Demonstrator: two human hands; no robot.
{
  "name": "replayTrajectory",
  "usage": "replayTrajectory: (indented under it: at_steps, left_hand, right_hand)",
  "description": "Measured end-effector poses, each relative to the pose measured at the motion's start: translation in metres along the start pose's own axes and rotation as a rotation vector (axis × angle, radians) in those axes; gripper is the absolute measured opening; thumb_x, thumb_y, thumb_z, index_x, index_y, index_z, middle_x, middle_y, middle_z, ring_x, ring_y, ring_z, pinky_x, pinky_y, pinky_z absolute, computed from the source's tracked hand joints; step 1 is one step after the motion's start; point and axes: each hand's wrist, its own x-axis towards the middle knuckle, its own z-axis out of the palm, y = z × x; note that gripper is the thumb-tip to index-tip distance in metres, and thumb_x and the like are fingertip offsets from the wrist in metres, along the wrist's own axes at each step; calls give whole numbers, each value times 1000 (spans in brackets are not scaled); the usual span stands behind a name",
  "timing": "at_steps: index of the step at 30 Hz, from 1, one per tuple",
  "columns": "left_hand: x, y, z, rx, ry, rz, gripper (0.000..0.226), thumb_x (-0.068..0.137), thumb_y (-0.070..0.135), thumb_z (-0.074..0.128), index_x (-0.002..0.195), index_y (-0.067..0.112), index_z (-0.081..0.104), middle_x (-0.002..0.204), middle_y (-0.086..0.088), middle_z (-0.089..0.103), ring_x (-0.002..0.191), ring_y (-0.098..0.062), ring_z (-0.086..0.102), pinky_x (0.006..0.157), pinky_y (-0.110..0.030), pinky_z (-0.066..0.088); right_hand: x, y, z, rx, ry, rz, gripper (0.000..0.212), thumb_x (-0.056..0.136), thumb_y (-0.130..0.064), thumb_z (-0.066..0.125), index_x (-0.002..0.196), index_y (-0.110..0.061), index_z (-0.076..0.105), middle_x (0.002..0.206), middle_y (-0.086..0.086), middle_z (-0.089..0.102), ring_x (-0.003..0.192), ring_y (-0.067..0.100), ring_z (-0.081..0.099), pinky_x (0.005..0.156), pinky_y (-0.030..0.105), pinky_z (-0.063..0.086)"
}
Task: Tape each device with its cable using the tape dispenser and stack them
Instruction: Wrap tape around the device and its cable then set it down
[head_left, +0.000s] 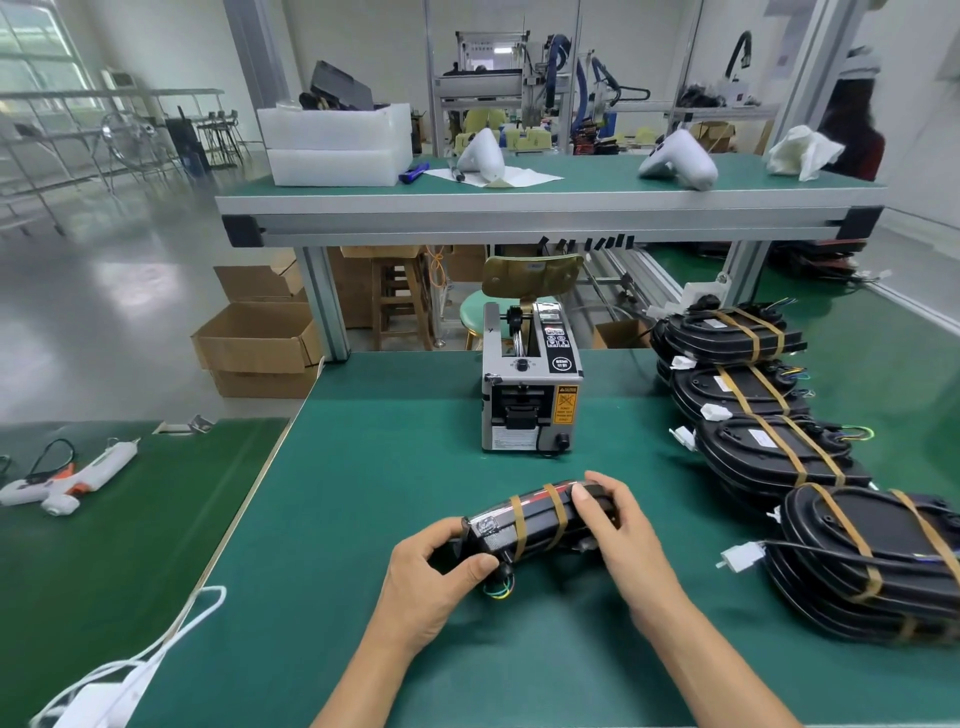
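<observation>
Black plastic forms the device (540, 522), banded by two tan tape strips and held on edge just above the green tabletop (363, 467). Its near end is gripped by the left hand (441, 571), its far end by the right hand (613, 525). Behind, "CAUTION" is read on the tape dispenser (530, 389). Taped stacks (769, 415) are lined up at right.

Bare green mat (395, 467) is lying open between the hands and the tape dispenser (530, 400), giving a straight path forward. Stacks of taped devices (769, 447) are crowding the right side, their white connectors (740, 556) jutting inward, while the left side is offering room up to the table edge (249, 499).
</observation>
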Motion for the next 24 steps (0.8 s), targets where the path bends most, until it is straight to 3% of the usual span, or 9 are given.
replayTrajectory:
  at_steps: [4, 6, 8, 11, 13, 18, 22, 24]
  left_hand:
    - [0, 1, -1, -9, -4, -10, 55, 77, 75, 82, 119, 40, 80, 116, 7, 82, 114, -16, 75, 107, -45, 56]
    - [-1, 2, 0, -20, -8, -5, 56, 79, 73, 82, 123, 39, 79, 122, 8, 81, 121, -17, 73, 110, -46, 54]
    - [-2, 4, 1, -31, 1, 2, 64, 78, 76, 80, 130, 38, 76, 128, 12, 78, 126, -13, 71, 111, -40, 51]
    - [-1, 4, 0, -35, 11, 19, 84, 76, 81, 77, 140, 28, 68, 135, 14, 74, 132, -11, 67, 113, -30, 49]
    - [-1, 4, -1, -49, 4, 38, 84, 77, 81, 77, 139, 25, 69, 135, 11, 75, 131, -13, 68, 111, -26, 51]
    - [-2, 4, -1, -66, 45, 27, 65, 79, 73, 82, 130, 35, 73, 127, 6, 78, 120, -12, 73, 101, -21, 54]
    - [-5, 1, -1, -1, 48, 48, 26, 90, 43, 80, 112, 31, 76, 100, 6, 79, 91, -10, 71, 84, -19, 53]
    - [-7, 0, -3, 32, 43, 53, 19, 88, 40, 78, 106, 34, 75, 93, 9, 77, 83, -6, 69, 79, -16, 52]
  right_hand:
    - [2, -7, 1, -114, -4, -40, 45, 96, -55, 63, 134, -34, 53, 128, -8, 64, 117, 14, 62, 108, 41, 48]
    - [2, -16, 1, -210, 38, -97, 51, 96, -57, 62, 139, -33, 49, 136, -8, 58, 126, 12, 55, 114, 40, 42]
    - [0, -31, 2, -309, 106, -179, 56, 93, -60, 62, 141, -34, 47, 137, -12, 53, 132, 10, 48, 119, 42, 36]
    - [-7, -51, 11, -459, 183, -333, 61, 90, -57, 67, 141, -31, 48, 131, -19, 45, 130, 3, 39, 124, 54, 25]
    - [-13, -59, 22, -583, 201, -450, 64, 88, -57, 69, 141, -28, 49, 135, -16, 47, 134, 7, 40, 126, 56, 16]
    - [-28, -63, 49, -767, 157, -634, 75, 83, -70, 56, 145, -27, 49, 145, -8, 49, 143, 15, 39, 126, 57, 11]
    - [-37, -62, 66, -865, 104, -729, 72, 84, -63, 61, 144, -25, 52, 146, -4, 48, 142, 23, 41, 127, 56, 12]
    - [-40, -64, 67, -864, 72, -744, 71, 85, -60, 65, 145, -24, 52, 149, -4, 48, 145, 23, 39, 128, 54, 8]
